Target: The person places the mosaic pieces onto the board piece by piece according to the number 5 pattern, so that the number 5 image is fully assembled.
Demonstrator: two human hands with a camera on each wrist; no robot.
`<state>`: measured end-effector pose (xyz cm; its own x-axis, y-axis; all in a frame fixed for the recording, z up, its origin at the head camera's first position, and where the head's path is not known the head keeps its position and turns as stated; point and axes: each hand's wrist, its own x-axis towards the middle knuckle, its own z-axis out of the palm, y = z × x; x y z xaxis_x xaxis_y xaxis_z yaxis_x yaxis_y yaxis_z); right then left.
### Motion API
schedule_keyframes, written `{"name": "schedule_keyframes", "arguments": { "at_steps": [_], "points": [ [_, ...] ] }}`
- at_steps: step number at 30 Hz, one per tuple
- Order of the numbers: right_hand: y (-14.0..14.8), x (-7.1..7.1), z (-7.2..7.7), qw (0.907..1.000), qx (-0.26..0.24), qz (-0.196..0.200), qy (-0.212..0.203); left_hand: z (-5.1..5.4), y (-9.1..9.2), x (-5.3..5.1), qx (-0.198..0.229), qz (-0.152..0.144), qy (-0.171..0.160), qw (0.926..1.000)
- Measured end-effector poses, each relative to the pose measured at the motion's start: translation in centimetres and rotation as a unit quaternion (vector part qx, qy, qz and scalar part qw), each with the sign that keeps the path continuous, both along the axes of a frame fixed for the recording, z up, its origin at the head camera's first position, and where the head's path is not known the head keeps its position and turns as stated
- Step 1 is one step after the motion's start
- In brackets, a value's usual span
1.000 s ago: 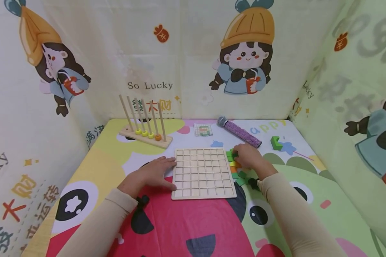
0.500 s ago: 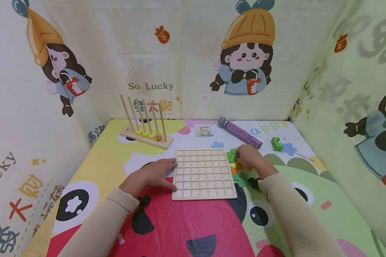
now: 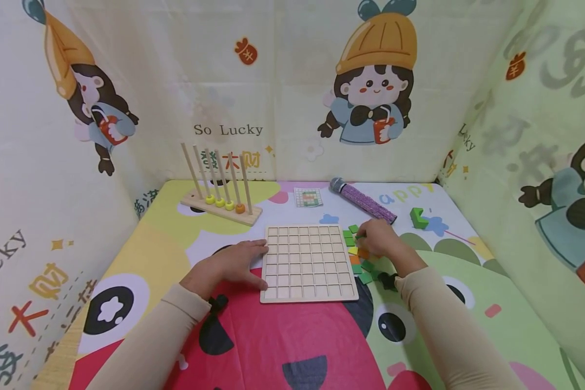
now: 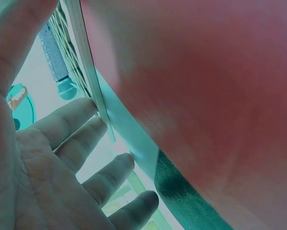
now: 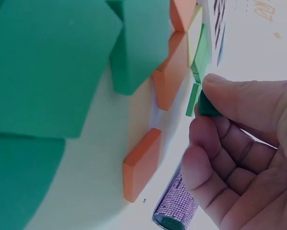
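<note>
A square wooden grid board [image 3: 304, 265] lies flat on the table in the head view. At its left edge rests my left hand [image 3: 234, 264], fingers extended; in the left wrist view its fingertips [image 4: 88, 106] are against or near the board's side. Right of the board, my right hand [image 3: 381, 238] is over a cluster of small green, yellow and orange tiles. The right wrist view has its thumb and finger pinching a green tile [image 5: 208, 106], partly hidden by them. Below it lie an orange tile [image 5: 142, 165] and larger-looking green tiles [image 5: 143, 43].
Behind the board lies a small grid pattern card [image 3: 308, 197]. A purple glittery microphone [image 3: 365, 201] is behind my right hand, with a green block [image 3: 418, 218] farther right. A wooden peg stand with beads [image 3: 221, 208] stands back left. Printed cloth walls [image 3: 292, 97] enclose the table.
My right hand has shifted slightly right, uncovering more of the green tiles beside the board. The left hand and the board have stayed in place.
</note>
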<state>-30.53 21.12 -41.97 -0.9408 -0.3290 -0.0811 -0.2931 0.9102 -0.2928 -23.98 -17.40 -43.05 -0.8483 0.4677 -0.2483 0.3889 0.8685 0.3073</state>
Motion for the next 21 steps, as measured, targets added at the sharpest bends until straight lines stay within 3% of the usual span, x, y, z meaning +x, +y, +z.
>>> {"name": "schedule_keyframes", "arguments": {
  "at_steps": [11,21],
  "points": [
    [-0.2,0.3,0.5,0.9981,-0.055,0.024,0.014,0.1,0.1,0.1,-0.005,0.008,-0.005,0.9999],
    [-1.6,0.3,1.5,0.9892,-0.142,0.006,-0.037,0.2,0.3,0.1,-0.013,0.003,-0.001,0.9999]
  ]
}}
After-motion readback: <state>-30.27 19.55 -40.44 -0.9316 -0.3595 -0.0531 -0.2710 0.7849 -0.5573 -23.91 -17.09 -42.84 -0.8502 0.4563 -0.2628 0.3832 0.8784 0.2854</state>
